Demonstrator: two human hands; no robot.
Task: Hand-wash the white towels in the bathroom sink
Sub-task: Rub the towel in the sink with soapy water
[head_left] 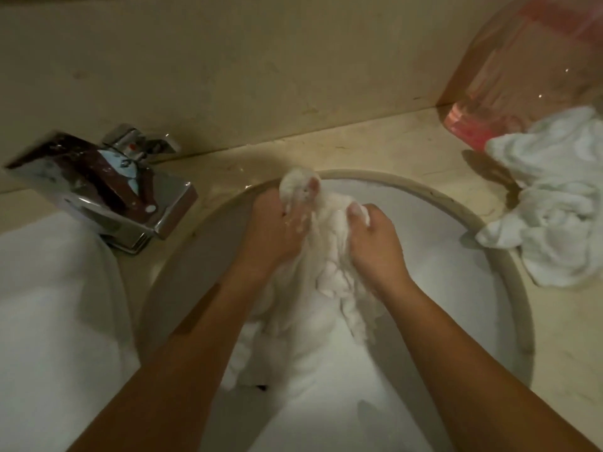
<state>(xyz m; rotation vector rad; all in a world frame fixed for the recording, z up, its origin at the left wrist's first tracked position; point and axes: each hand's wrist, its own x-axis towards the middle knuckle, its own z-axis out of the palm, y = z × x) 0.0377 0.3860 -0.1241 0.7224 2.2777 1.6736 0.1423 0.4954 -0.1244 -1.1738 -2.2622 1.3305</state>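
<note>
Looking down on a beige stone counter (385,138) that is meeting the wall along a seam at the back. Working inside a round white sink (504,256) filling the middle and lower view, with its rim curving close behind the hands and sweeping wide on the right, so bare basin is lying open on that side and toward the near edge. Standing just beside a large white shape (49,305) at the far left, too blurred to name, bordering the sink's left rim. Staying well apart from a clear pinkish container (522,76) at the counter's back right corner.

Holding the wet white towel (326,262) bunched over the basin's far half, with the lower end trailing down into the sink between the forearms. Not touching a second white towel (554,203) heaped on the counter at right, in front of the container's base, with one corner lapping over the sink rim. Clearing the chrome faucet (107,194) at the left rear, its square spout ending short of the left wrist.

Gripping with the left hand (277,223), fingers curled round the towel's bunched top, one fingertip (314,184) showing near the back rim. Pinching with the right hand (378,239), thumb (356,211) pressing a fold, the other fingers wrapped under and hidden by cloth.
</note>
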